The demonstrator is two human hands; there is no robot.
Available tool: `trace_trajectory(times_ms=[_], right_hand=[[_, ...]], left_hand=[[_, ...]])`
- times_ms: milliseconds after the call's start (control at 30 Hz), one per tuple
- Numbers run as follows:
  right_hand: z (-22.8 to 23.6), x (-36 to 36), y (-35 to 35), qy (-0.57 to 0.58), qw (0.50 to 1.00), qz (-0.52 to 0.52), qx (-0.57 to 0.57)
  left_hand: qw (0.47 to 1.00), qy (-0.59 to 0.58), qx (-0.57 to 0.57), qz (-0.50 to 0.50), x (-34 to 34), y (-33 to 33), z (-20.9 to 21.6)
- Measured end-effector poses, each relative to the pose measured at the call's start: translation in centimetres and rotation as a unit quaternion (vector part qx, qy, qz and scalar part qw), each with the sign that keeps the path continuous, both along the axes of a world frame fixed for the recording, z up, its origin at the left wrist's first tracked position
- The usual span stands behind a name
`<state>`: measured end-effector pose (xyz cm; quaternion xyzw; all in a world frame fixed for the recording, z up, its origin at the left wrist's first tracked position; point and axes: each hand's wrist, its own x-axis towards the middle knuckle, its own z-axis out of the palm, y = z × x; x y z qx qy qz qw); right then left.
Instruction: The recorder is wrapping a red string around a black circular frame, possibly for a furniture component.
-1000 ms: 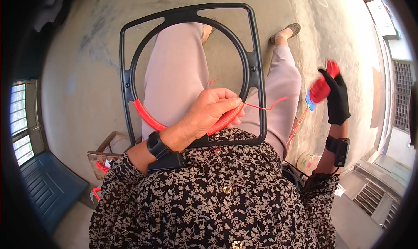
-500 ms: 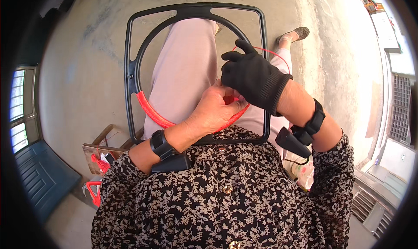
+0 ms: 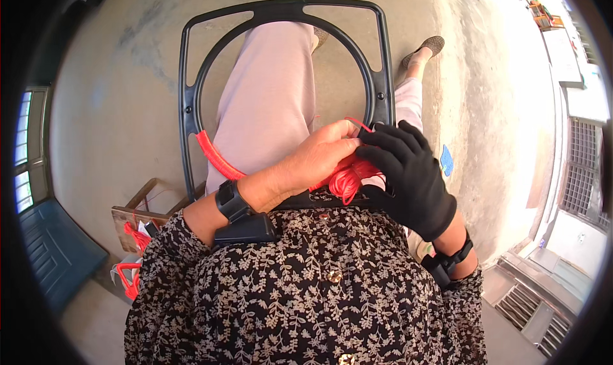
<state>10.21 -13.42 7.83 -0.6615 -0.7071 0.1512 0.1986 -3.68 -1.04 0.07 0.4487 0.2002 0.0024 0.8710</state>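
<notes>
A black frame with a round inner ring stands over my lap. Glossy red cord is wound tightly round the ring's near-left curve, and the winding passes under my left forearm. My bare left hand pinches the red cord at the ring's right side; a short strand arches above its fingertips. Beneath those fingers hangs a looped bundle of red cord. My right hand, in a black glove, curves round the bundle's right side, fingers above and thumb below. The gloved fingertips partly hide the bundle and the frame's right edge.
A wooden stool stands at the left, with red cord on it. Beyond it is a dark blue chair. A blue flat piece lies on the floor at the right. My shoe is at the upper right.
My right hand has come down and to the right, from above the left hand to beside it. The red bundle now shows below my left fingers. The long strand's arc has gone from view.
</notes>
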Motion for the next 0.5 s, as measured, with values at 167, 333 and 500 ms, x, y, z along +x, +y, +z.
trace_trajectory(times_ms=[167, 333, 500], right_hand=[[-0.4, -0.7, 0.0, -0.056, 0.998, -0.005, 0.006], [-1.7, -1.0, -0.3, -0.103, 0.992, 0.020, 0.065], [-1.3, -0.8, -3.4, 0.569, 0.798, -0.193, -0.055]], left_hand=[[0.995, -0.022, -0.091, 0.018, -0.2, 0.0, -0.6], [0.991, -0.005, -0.133, 0.026, -0.1, -0.1, -1.5], [0.995, 0.044, -0.093, 0.013, -0.6, 0.5, -1.3]])
